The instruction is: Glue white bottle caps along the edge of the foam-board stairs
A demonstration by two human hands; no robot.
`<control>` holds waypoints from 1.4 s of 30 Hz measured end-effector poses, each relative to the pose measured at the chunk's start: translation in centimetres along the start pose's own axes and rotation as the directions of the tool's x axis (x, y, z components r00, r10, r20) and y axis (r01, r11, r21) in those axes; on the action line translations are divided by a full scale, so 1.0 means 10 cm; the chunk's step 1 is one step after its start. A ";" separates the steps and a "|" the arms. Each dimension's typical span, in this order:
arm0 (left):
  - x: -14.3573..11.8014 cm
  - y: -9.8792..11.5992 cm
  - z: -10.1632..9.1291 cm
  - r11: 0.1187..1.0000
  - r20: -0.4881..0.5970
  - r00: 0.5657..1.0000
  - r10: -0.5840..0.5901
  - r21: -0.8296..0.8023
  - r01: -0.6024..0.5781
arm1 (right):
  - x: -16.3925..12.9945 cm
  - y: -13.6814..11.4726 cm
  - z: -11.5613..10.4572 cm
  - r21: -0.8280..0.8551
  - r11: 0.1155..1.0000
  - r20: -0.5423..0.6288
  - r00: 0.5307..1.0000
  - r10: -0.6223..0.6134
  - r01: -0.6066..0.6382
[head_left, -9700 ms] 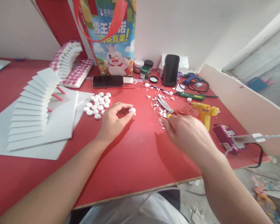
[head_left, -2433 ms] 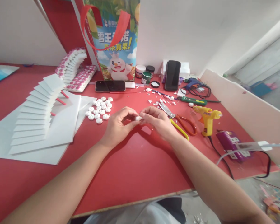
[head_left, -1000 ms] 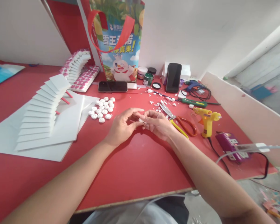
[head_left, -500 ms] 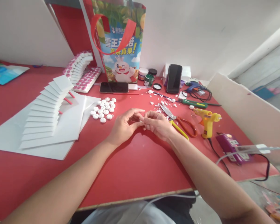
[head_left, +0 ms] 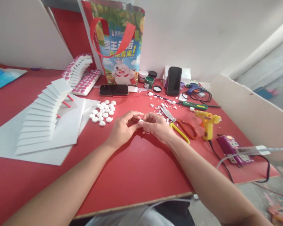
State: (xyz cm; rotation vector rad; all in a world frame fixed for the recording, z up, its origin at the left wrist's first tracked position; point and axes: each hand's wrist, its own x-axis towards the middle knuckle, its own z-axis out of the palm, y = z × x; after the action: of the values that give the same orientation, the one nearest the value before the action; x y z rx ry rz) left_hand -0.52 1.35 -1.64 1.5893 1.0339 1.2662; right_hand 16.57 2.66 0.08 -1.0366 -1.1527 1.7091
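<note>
Over the middle of the red table, my left hand point(head_left: 124, 128) and my right hand point(head_left: 158, 127) meet, fingers closed in a pinch. Between their fingertips sits a small round white piece point(head_left: 141, 121), mostly hidden by the thumbs. It resembles the white rosettes point(head_left: 105, 115) lying in a loose cluster left of my left hand. Beside my right hand lie scissors point(head_left: 169, 113) with one yellow and one orange handle, blades among white scraps point(head_left: 153, 105).
Stepped white panels point(head_left: 37, 122) stand on white sheets at left. A patterned bag point(head_left: 122, 47), a flat phone point(head_left: 113, 90), paint jars point(head_left: 148, 82) and an upright phone point(head_left: 174, 81) line the back. At right are a yellow glue gun point(head_left: 208, 124) and a purple box point(head_left: 234, 150) with cables.
The view has shifted slightly. My fingertips have moved a little, so the small white piece between them shows more clearly. Both hands stay together in the same place.
</note>
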 end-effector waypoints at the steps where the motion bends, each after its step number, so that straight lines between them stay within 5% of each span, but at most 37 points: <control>1: 0.00 0.00 0.00 1.000 0.003 1.000 -0.001 0.004 0.001 | 0.00 0.01 0.00 -0.001 1.000 0.002 1.000 -0.005 0.005; 10: 0.01 0.04 -0.02 0.996 -0.001 0.996 0.085 0.037 -0.085 | -0.02 0.03 0.00 0.007 1.000 0.002 1.000 -0.010 0.010; 13: 0.02 0.07 -0.03 0.999 -0.046 0.999 -0.011 -0.051 0.009 | -0.02 0.02 0.00 -0.017 0.999 0.029 0.999 -0.034 0.034; 16: 0.03 0.09 -0.05 0.971 -0.038 0.983 -0.178 -0.172 0.169 | -0.09 -0.11 -0.02 -0.306 0.948 0.022 0.996 -0.088 0.091; 18: 0.03 0.10 -0.06 0.925 0.003 0.965 -0.263 -0.284 0.253 | -0.19 -0.28 -0.05 -0.655 0.743 -0.032 0.977 -0.209 0.138; 20: 0.04 0.11 -0.06 0.854 0.027 0.947 -0.319 -0.425 0.300 | -0.31 -0.48 -0.08 -0.932 0.364 -0.112 0.941 -0.318 0.011; 23: 0.07 0.12 -0.05 0.732 0.029 0.922 -0.385 -0.599 0.325 | -0.46 -0.72 -0.16 -0.933 -0.099 -0.310 0.910 -0.274 -0.347; 26: 0.10 0.12 -0.06 0.637 0.050 0.889 -0.454 -0.680 0.363 | -0.51 -0.81 -0.24 -0.841 -0.302 -0.436 0.893 -0.111 -0.449; 29: 0.11 0.11 -0.07 0.571 0.074 0.860 -0.505 -0.718 0.398 | -0.50 -0.78 -0.27 -0.822 -0.341 -0.485 0.875 0.002 -0.455; 34: 0.11 0.11 -0.07 0.553 0.095 0.867 -0.488 -0.735 0.392 | -0.54 -0.74 -0.30 -0.821 -0.307 -0.504 0.864 -0.005 -0.481; 42: 0.14 0.13 -0.06 0.522 0.125 0.867 -0.482 -0.754 0.398 | -0.47 -0.74 -0.39 -0.822 -0.368 -0.497 0.863 0.090 -0.435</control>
State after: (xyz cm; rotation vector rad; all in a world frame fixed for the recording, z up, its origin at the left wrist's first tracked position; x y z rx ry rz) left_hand -0.79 2.30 0.09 0.5441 0.7215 1.1820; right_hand 23.05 1.35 7.07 -2.6683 -2.3636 0.2319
